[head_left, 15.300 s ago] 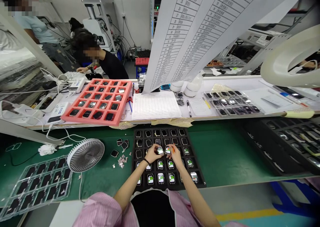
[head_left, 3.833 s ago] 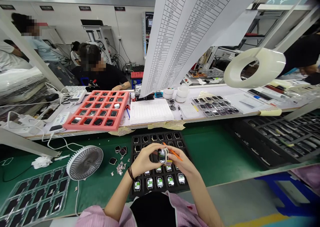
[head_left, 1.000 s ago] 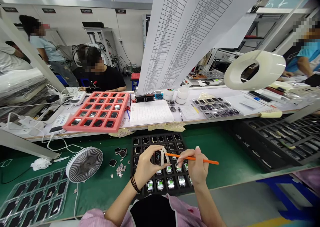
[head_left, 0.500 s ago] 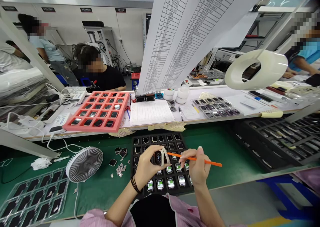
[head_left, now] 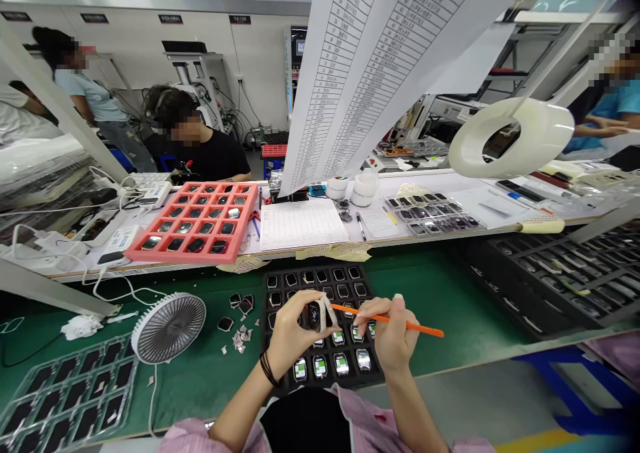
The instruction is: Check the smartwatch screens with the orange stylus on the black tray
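Observation:
My left hand (head_left: 291, 325) grips a smartwatch case (head_left: 316, 316) with a pale frame, its front parts standing apart at an angle. A thin orange stick (head_left: 417, 328) is held in my right hand (head_left: 393, 330), closed around its middle. The left tip of the stick reaches the edge of the watch case; whether it touches cannot be made out. Both hands are above a black foam tray (head_left: 270, 381) with rows of watch cases, several in the nearer rows showing green and white insides.
A small fan (head_left: 169, 328) stands left, near loose screens (head_left: 225, 324) and scraps (head_left: 242, 338). A clear tray (head_left: 70, 393) lies front left. On the shelf sit a pink foam tray (head_left: 195, 258) and papers (head_left: 305, 225). A hanging sheet (head_left: 370, 73) and tape roll (head_left: 545, 140) overhang. A person (head_left: 210, 150) works opposite.
Both hands and the orange stick have shifted very slightly left. The watch case has turned a little in my left hand. The hanging paper sheet has swung slightly to the right.

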The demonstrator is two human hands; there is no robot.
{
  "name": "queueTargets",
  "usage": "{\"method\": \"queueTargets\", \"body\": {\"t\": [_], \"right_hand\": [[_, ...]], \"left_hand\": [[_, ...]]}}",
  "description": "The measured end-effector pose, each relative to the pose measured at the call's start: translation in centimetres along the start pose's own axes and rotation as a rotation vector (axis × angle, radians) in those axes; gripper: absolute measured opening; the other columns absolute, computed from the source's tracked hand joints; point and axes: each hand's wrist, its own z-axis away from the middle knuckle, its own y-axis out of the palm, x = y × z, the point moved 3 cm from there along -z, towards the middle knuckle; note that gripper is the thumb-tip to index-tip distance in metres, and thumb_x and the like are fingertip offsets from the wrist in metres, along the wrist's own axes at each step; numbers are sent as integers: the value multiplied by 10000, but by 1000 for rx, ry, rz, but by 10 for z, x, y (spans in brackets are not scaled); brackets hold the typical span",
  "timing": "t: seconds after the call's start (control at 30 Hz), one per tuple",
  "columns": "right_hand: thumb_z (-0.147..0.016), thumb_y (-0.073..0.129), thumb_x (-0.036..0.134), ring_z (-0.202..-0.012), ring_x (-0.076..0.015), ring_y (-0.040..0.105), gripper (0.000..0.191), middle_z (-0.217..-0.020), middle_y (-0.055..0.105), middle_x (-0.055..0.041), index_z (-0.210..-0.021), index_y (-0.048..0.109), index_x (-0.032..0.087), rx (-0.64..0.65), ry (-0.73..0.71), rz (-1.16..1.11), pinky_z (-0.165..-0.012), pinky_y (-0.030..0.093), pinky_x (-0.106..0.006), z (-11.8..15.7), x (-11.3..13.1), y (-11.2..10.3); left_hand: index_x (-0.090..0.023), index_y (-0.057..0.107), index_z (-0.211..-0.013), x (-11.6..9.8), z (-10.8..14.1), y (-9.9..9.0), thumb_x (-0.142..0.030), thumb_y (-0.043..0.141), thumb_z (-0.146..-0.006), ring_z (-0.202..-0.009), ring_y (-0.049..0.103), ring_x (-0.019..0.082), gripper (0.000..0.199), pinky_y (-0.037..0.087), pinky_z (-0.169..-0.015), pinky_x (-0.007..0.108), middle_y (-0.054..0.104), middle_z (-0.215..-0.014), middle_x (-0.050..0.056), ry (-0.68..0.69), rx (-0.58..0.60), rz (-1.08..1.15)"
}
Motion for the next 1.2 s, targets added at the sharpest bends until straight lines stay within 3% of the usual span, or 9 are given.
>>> {"method": "queueTargets", "body": {"t": [0.33, 0.53, 0.63, 0.73, 0.8, 0.9, 1.0, 1.2], "right_hand": [[-972, 373, 349, -358, -143, 533, 514, -472, 631, -17, -599, 698, 210, 52, -67, -47, -424, 419, -318, 4, 5, 8], [-965, 362, 408, -356, -157, 528, 517, -455, 614, -16, -607, 683, 219, 56, -92, 50, -442, 430, -342, 8, 0, 5], [-970, 282, 482, -446, -182, 596, 545, -518, 650, -24, -690, 671, 223, 9, -63, 36, -532, 479, -362, 8, -7, 1], [-935, 425, 459, -725, -218, 662, 356, -758, 716, -51, -704, 567, 229, -32, 71, 80, -740, 498, -396, 8, -19, 2], [-825, 639, 390, -820, -218, 634, 264, -890, 696, -54, -702, 470, 229, 81, 221, 83, -770, 486, -375, 11, -29, 10], [-722, 741, 349, -633, -139, 516, 380, -725, 559, 23, -690, 381, 232, 202, 403, 43, -577, 428, -256, 17, -39, 22], [-745, 713, 352, -538, -97, 317, 402, -613, 320, 76, -649, 344, 225, 149, 468, 25, -497, 308, -218, 20, -41, 24], [-735, 717, 376, -543, -102, 262, 427, -610, 280, 72, -633, 330, 226, 112, 493, -4, -492, 274, -227, 19, -39, 23]], "left_hand": [[-178, 612, -1024, -3, 1, 0, -311, 800, -671, -929, 671, 236, 422, 563, -804, 360, 699, -1000, 99, -11, 2, -11], [-187, 608, -1036, -2, 0, 0, -339, 785, -688, -922, 672, 244, 419, 561, -803, 377, 696, -1002, 99, -27, -7, -62], [-193, 587, -1034, -5, -2, 0, -321, 777, -702, -927, 664, 235, 403, 556, -798, 358, 686, -1005, 91, -20, 18, -122], [-207, 581, -1010, -11, -4, 0, -284, 751, -726, -920, 656, 230, 340, 549, -784, 342, 683, -989, 72, -7, 60, -243], [-210, 582, -988, -14, -5, 2, -232, 709, -753, -893, 652, 225, 268, 547, -761, 335, 681, -962, 59, -6, 77, -317], [-212, 571, -1001, -17, -6, 5, -141, 662, -755, -902, 647, 221, 271, 546, -764, 330, 673, -970, 52, -7, 100, -318], [-213, 542, -1077, -15, -7, 8, -106, 665, -740, -945, 647, 217, 374, 551, -782, 326, 660, -1033, 60, -40, 125, -206], [-234, 527, -1116, -10, -5, 10, -160, 688, -753, -918, 659, 214, 403, 561, -788, 355, 652, -1077, 57, -114, 133, -91]]}}
